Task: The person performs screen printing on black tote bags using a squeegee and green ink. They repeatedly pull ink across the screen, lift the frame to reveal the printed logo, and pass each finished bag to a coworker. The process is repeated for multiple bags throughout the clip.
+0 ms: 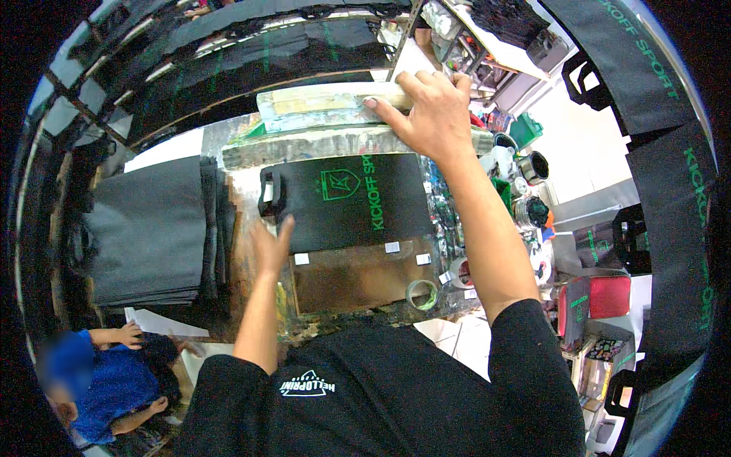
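Fingers of right hand (429, 114) curled over wooden squeegee (335, 97), gripping it at far edge of frame (320, 145). Left hand (270, 245) flat, fingers together, pressing near corner of black bag (346, 202), likely to keep it from shifting. Tape roll (421, 293) nearby.

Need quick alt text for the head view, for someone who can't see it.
Seen from above, the right hand grips a long paint-smeared squeegee at the far side of a print table, while the left hand rests open at the edge of a black bag with a green print. A stack of black bags lies to the left.
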Tool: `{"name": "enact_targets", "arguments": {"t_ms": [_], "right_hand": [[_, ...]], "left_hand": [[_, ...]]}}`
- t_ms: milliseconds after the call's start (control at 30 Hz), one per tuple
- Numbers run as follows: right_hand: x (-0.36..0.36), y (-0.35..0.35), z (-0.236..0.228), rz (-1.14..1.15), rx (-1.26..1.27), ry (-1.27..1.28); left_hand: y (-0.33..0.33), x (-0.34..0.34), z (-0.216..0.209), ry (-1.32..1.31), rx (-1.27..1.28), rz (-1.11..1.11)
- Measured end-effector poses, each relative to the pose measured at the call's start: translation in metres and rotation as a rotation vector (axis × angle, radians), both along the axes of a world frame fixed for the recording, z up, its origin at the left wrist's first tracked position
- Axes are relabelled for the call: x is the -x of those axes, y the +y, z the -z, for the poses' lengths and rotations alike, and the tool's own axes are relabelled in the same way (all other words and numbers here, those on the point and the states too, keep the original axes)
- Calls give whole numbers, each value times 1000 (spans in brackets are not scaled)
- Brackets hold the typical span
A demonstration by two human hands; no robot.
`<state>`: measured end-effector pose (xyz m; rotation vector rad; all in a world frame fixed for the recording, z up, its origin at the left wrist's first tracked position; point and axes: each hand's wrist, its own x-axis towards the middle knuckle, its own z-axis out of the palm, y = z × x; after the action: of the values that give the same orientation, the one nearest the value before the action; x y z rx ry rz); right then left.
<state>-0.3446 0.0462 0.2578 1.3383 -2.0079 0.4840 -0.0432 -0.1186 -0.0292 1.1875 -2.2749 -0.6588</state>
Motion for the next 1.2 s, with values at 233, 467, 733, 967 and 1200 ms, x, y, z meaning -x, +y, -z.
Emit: {"name": "enact_targets", "arguments": {"t_ms": [233, 467, 733, 967, 1200], "right_hand": [[13, -10, -10, 7, 24, -9], [10, -12, -17, -6, -2, -68], [25, -21, -25, 7, -4, -36], [13, -17, -23, -20, -20, -66], [7, -10, -16, 61, -89, -45]], "left_hand": [[37, -13, 47, -281, -248, -74], [16, -5, 62, -63, -251, -53], [-23, 3, -159, 464, -595, 14], [-95, -245, -240, 690, -563, -267], [-161, -413, -178, 828, -618, -407]]}}
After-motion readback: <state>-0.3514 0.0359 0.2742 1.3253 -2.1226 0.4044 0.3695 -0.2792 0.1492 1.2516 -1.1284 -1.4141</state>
